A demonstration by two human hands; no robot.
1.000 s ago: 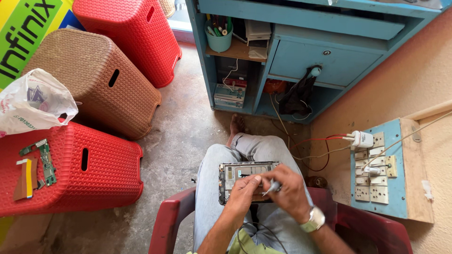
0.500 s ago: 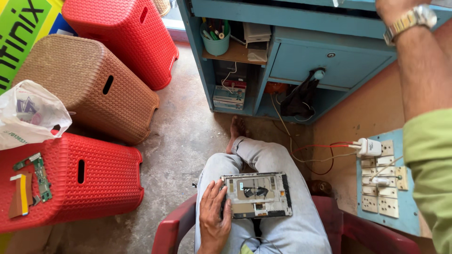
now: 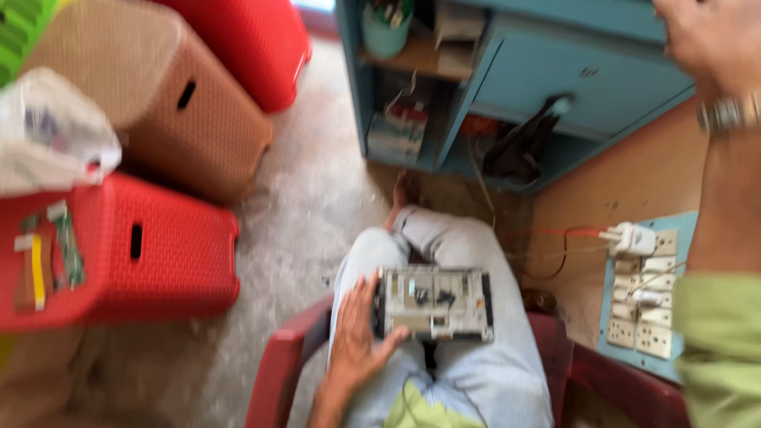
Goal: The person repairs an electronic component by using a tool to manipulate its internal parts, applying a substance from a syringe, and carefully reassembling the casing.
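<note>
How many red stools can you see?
2. One red stool lies on its side at the left by the chair; another red stool is at the top, behind the brown stool. More may be out of view.

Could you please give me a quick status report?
Left hand steadies opened grey circuit-board device on lap. Right hand raised toward blue cabinet, empty. Nothing obstructing.

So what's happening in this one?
A person sits in a red chair with an opened flat electronic device lying on their lap. The left hand steadies the device's left edge. The right hand, a wristwatch on its wrist, is raised towards the blue cabinet, away from the device. The picture is blurred.
</note>
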